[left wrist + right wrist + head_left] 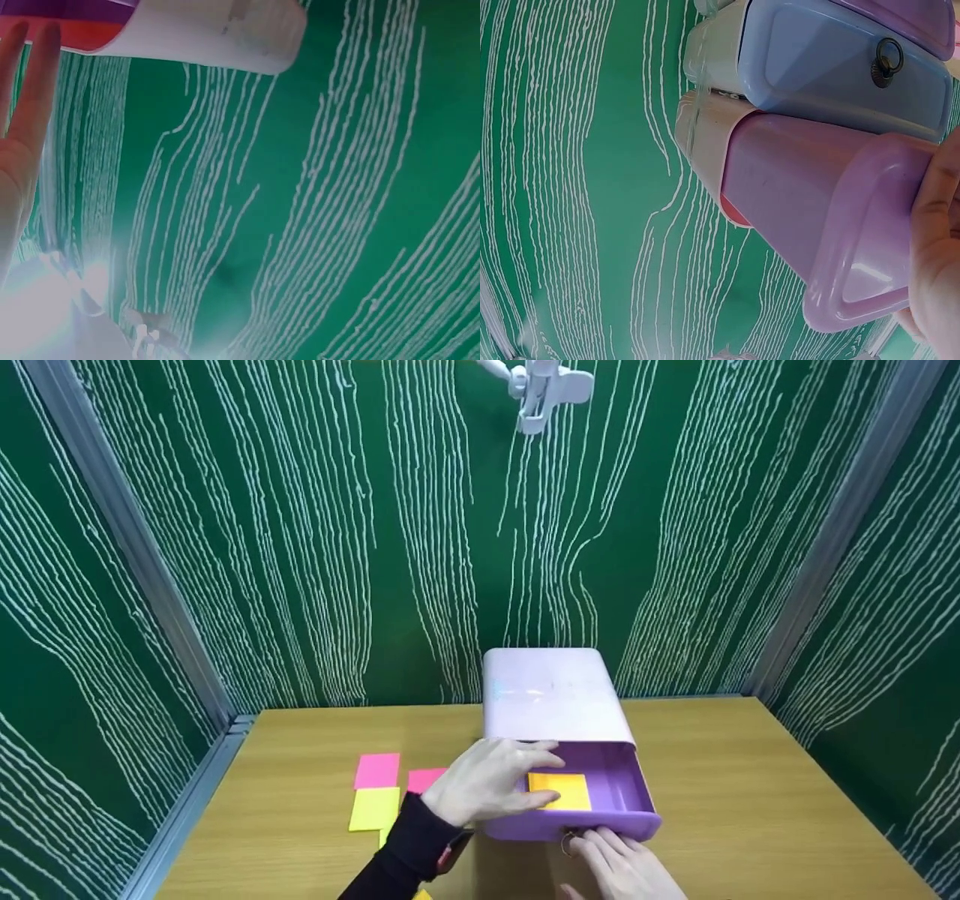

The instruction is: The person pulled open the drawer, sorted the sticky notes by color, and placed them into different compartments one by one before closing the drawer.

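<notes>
A pale pink-white drawer box (pixel 555 690) stands at the back of the table with its top purple drawer (pixel 637 823) pulled out. Inside the drawer lies an orange sticky-note pad (pixel 566 791). My left hand (pixel 487 780) reaches over the drawer's left side, fingers spread and thumb over the pad's near left corner; no grip on the pad shows. At the drawer front, my right hand (pixel 619 862) has bent fingers at the small metal ring pull (pixel 568 842). The right wrist view shows that hand against the purple front (pixel 870 247), fingertips partly hidden.
Left of the box lie pink (pixel 376 770) and yellow (pixel 374 809) sticky notes, others partly covered by my left arm. A blue drawer (pixel 840 67) with its own ring is closed beneath the open one. Green, white-streaked walls (pixel 300 547) surround the table (pixel 750 810).
</notes>
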Demonstrator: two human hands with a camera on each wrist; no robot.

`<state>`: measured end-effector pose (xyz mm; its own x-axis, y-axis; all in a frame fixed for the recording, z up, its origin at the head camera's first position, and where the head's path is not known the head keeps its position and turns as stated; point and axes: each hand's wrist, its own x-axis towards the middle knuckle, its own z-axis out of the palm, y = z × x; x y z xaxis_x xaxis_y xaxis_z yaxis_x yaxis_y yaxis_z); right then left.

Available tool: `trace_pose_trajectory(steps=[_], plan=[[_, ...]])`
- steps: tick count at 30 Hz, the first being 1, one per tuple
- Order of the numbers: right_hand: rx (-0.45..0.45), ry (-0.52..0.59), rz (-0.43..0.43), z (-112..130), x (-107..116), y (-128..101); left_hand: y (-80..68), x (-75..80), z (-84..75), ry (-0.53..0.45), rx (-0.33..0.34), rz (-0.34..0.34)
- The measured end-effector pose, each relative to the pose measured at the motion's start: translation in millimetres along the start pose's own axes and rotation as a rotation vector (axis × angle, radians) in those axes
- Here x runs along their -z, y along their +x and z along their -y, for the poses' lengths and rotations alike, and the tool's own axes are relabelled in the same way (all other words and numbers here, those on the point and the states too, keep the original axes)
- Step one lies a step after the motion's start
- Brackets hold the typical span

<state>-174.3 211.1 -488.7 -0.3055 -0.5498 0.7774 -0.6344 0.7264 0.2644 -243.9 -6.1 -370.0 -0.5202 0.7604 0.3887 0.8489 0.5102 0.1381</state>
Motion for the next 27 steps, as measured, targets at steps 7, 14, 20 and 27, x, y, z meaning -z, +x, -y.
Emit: trace_pose_trajectory(steps=[7,14,20,27], plan=[[-0.006,-0.009,0.007,-4,2,-2,-23.5,9.3,17.3,0.005,-0.032,-0.159],[0.027,0.021,-0.020,-5,1,-2,-60.5,12.0,37.7,0.017,0.008,-0.363],[0.036,0.022,-0.012,-5,1,-2,-102.8,3.5,52.8,0.031,0.112,-0.365],[0.017,0.016,-0.003,-6,2,-4,-154.7,-9.8,63.7,0.040,0.274,-0.295]])
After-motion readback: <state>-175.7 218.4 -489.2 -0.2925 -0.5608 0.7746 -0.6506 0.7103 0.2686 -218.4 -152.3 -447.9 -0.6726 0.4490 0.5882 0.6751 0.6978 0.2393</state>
